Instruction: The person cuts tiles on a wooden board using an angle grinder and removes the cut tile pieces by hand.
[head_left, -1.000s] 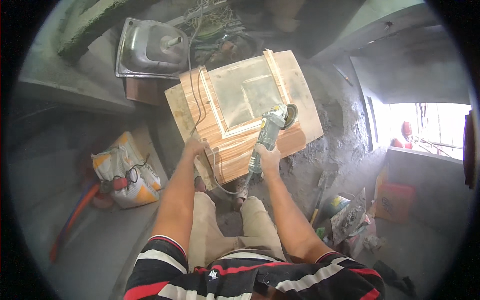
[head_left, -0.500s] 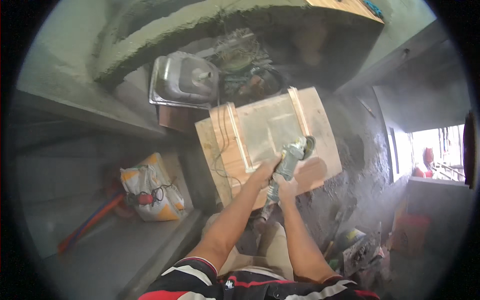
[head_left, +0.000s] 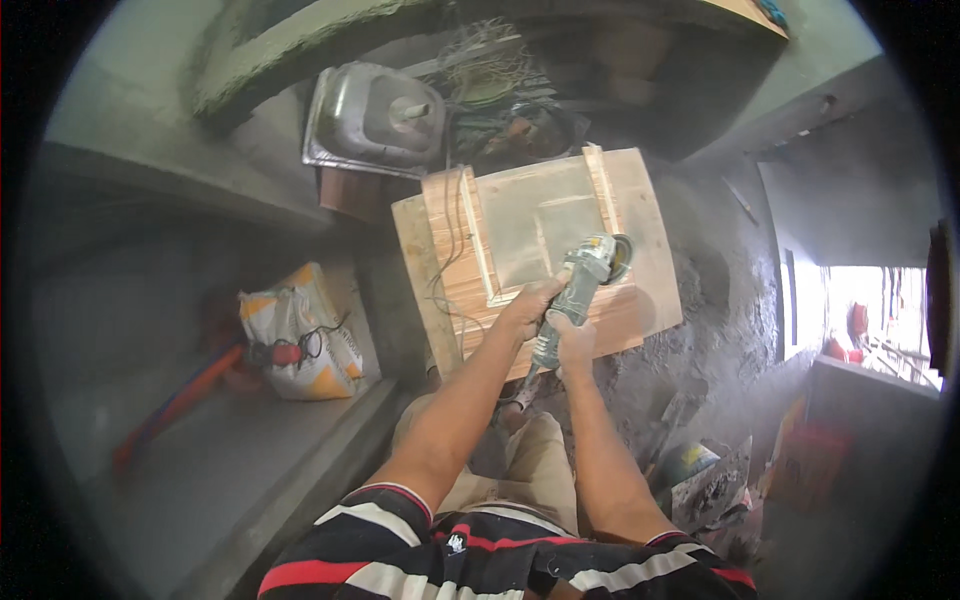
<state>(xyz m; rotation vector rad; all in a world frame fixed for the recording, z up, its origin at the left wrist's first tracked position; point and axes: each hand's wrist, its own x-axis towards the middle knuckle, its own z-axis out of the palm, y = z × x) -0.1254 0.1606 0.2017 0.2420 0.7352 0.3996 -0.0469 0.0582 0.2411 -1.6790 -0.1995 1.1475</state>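
Both hands hold a grey-green angle grinder [head_left: 570, 312] over a light wooden board. My left hand [head_left: 532, 306] is closed on the left side of its body, near the head. My right hand [head_left: 573, 345] wraps the body lower down. The round disc [head_left: 622, 258] is at the far right end, over the right part of the board; whether it touches cannot be made out. The wooden board [head_left: 655, 240] carries a grey sheet [head_left: 515, 250] set between pale wooden strips [head_left: 478, 225]. A dark cord [head_left: 442, 275] loops across the board's left side.
An upturned steel sink [head_left: 375, 115] stands beyond the board, beside tangled debris [head_left: 495, 75]. At left, a white-and-orange sack [head_left: 305, 335] lies on a ledge with a red corded tool [head_left: 285, 353]. Rubble and bags [head_left: 710, 480] sit at right. Haze hangs around.
The whole view has shifted, so the board, sink and sack appear higher in the picture. The grinder stays in both hands, at about the same part of the board.
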